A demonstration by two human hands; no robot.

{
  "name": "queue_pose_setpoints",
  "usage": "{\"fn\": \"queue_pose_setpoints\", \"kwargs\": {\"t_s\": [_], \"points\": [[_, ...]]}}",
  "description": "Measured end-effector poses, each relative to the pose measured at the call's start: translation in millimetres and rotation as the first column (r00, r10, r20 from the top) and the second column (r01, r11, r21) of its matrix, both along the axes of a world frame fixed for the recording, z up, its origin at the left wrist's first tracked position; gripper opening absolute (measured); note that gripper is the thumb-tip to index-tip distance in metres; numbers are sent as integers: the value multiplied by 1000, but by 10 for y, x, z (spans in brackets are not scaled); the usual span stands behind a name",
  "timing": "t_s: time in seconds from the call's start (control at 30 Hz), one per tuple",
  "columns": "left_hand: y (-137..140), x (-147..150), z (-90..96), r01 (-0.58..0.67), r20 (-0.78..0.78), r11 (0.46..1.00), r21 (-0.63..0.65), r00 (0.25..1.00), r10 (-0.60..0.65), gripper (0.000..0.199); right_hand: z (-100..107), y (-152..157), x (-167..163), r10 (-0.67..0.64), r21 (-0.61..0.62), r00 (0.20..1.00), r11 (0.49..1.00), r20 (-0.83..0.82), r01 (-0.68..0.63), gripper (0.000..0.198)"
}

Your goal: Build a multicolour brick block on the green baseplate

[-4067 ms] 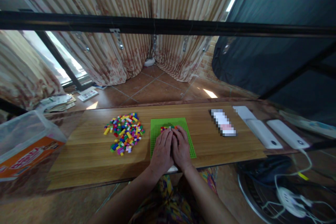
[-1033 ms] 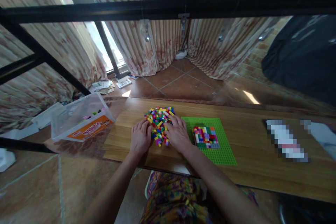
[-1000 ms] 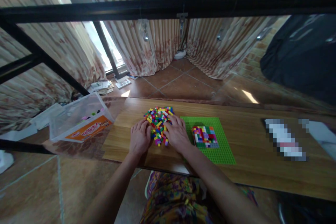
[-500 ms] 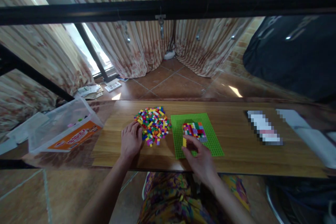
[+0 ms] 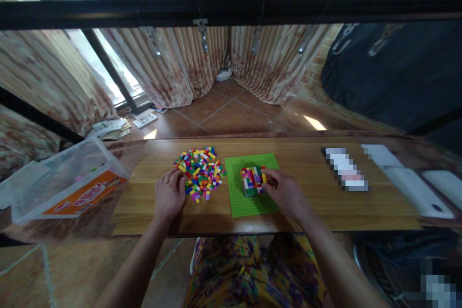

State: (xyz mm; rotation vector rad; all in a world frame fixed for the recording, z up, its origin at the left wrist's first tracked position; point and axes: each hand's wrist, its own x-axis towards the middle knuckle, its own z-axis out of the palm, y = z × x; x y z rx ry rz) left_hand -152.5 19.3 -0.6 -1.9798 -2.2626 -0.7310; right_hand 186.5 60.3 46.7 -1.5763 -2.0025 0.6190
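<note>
My right hand point(image 5: 289, 196) pinches a yellow toy brick point(image 5: 264, 178) at the right side of a multicoloured brick build point(image 5: 251, 179). Whether the brick is seated on the build cannot be made out. The build stands on a green studded baseplate point(image 5: 237, 207). At the left edge of a heap of small loose bricks point(image 5: 203, 173), my left hand point(image 5: 169, 196) rests on the table, its fingers loosely bent and slightly apart. I see nothing held in it, though its fingertips are partly hidden.
A clear plastic box point(image 5: 108, 154) with an orange label stands left of the wooden table point(image 5: 151, 219). A blurred-out flat object point(image 5: 345, 168) lies on the right, with white items point(image 5: 415, 190) beyond it. A black bar point(image 5: 231, 12) crosses beyond the table.
My right hand has carried the yellow brick from the build's near left side over to its right side. The left hand stays beside the heap. The view has shifted slightly.
</note>
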Motion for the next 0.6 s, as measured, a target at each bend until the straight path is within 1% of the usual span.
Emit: {"fn": "queue_pose_setpoints", "kwargs": {"t_s": [0.13,0.23,0.4,0.5,0.6], "points": [[2,10,5,-15,9,1000,-8,1000,15,34,62,112,3,136,-52,988,990,75,-132,33],[-2,12,8,-13,10,1000,-16,1000,14,34,78,148,7,168,-84,983,983,69,-162,39],[-7,9,3,-9,12,1000,-12,1000,9,34,88,123,23,124,-142,992,982,-22,-126,44],[-5,7,-8,-14,13,1000,-14,1000,14,35,87,85,45,56,-161,991,984,-121,-75,45],[-3,7,-15,-15,6,1000,-10,1000,16,35,54,56,68,-17,-158,976,987,-218,-18,39]]}}
